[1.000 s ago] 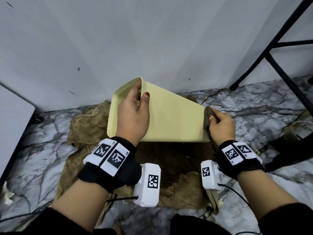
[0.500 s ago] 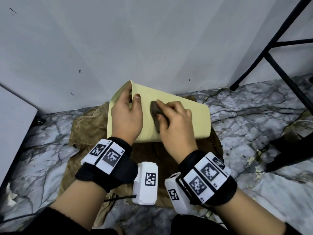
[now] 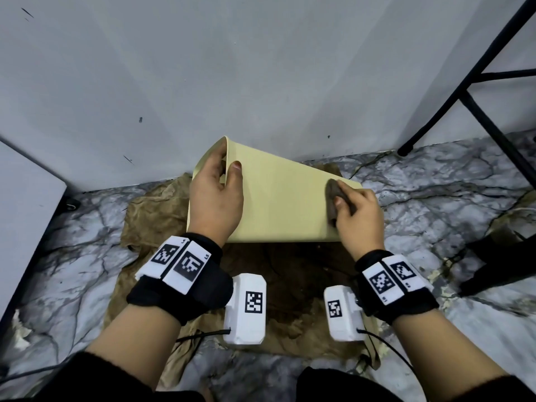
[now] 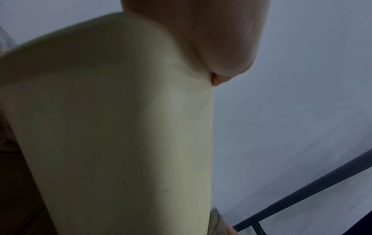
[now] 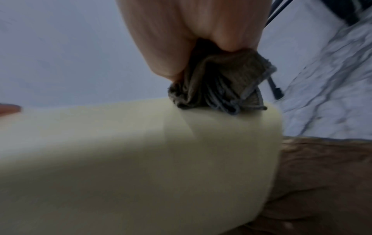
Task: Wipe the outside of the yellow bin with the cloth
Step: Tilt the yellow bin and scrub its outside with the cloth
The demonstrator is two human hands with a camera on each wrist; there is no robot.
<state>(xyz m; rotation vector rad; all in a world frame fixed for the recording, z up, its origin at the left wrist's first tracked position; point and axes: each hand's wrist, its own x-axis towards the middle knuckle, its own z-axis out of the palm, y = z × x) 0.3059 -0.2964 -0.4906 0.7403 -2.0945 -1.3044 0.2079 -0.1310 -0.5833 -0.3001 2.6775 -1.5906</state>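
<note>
Yellow bin (image 3: 278, 198) on brown sheet (image 3: 150, 216), marble floor (image 3: 435, 181), grey wall (image 3: 232, 68)

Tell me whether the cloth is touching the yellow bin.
Touching. The right wrist view shows the cloth, gripped by the right hand, pressed onto the yellow bin.

bin (image 3: 278, 204): pale yellow, plain
cloth (image 3: 332, 198): grey-brown
floor (image 3: 435, 192): grey-white, dark marble veining
floor sheet (image 3: 150, 216): tan, darker brown patch
wristbands (image 3: 185, 282): black, black-and-white square markers
</note>
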